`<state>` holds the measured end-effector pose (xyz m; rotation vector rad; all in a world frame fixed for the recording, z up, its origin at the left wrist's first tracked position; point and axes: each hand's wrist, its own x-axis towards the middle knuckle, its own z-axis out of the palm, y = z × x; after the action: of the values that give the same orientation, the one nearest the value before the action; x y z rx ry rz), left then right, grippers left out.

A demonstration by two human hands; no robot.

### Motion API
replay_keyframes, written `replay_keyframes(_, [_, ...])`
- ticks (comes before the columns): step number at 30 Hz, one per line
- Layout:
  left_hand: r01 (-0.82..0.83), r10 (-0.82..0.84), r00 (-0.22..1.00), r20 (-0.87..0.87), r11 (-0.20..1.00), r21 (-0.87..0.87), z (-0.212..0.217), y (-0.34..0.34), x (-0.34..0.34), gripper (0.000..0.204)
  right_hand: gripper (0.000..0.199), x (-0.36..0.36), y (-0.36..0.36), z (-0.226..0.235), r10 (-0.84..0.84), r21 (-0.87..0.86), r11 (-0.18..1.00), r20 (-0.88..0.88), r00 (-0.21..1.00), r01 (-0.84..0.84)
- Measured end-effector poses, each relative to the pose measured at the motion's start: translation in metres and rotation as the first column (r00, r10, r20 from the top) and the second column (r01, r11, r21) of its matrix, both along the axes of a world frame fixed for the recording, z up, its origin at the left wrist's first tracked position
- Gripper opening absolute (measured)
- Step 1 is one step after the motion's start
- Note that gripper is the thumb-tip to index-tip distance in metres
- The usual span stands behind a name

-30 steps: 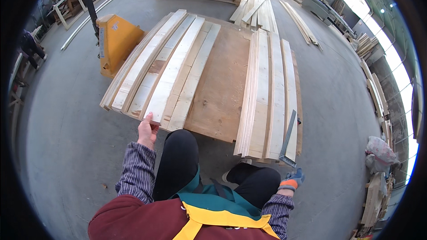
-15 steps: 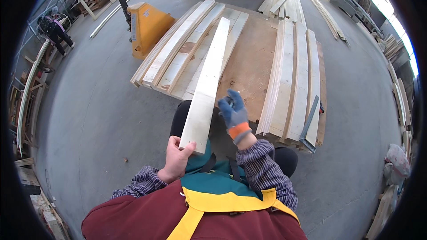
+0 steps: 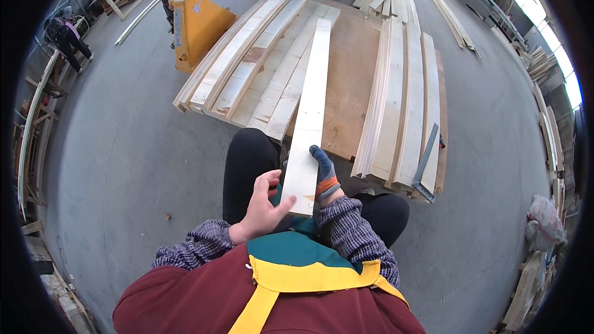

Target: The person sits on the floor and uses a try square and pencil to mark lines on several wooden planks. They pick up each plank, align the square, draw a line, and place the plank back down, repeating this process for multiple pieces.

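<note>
Holding the pale board (image 3: 310, 111): I have it lengthwise in front of the green apron (image 3: 291, 249), the near end by the hands and the far part reaching over the wooden platform (image 3: 352, 68). From my distance I cannot tell whether the far end touches anything below.
Right hand (image 3: 325, 176): gloved and gripping the board at its right edge, thumb upon the edge of the upper face; the other fingers are hidden. I judge that it bears most of the weight, so I would keep this grip firm.
Left hand (image 3: 263, 204): bare and loosely opened, thumb over the lower left edge, fingers spread away from the wood. I would bring these fingers underneath, for a safer support.
Long reach: both hands are close to the near end, so I think the far end could dip or swing. Hands set wider apart would steady it.
Near end: a small brown mark (image 3: 307, 198) shows here; I would keep the thumb clear, to see it well.
Neighbours: left boards (image 3: 238, 80) and right boards (image 3: 413, 99) lie beside; a metal square (image 3: 426, 158) rests on the right ones. I would turn the board slowly, not to knock them.
Left knee (image 3: 247, 161): very near, so I would hold the edge away from it.
</note>
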<state>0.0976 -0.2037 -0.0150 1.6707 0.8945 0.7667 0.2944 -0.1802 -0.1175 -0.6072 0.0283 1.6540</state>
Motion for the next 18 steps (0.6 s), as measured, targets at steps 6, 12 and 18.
replay_keyframes(6, [0.039, 0.136, 0.98, 0.144, 0.581, -0.813, -0.014, 0.002, 0.014, 0.056, 0.039, -0.006, -0.002, -0.004, -0.027, 0.011, 1.0, 0.093, 0.995, 0.026])
replay_keyframes(12, [0.016, 0.118, 0.983, 0.137, 0.697, -0.717, -0.043, 0.0, 0.012, 0.059, 0.04, 0.021, 0.036, -0.01, -0.078, -0.095, 0.989, 0.326, 0.942, 0.115])
replay_keyframes(18, [0.009, 0.017, 0.998, 0.058, 0.904, -0.427, -0.061, -0.007, 0.012, 0.062, 0.041, 0.024, 0.066, -0.015, -0.185, -0.091, 0.957, 0.544, 0.818, 0.276])
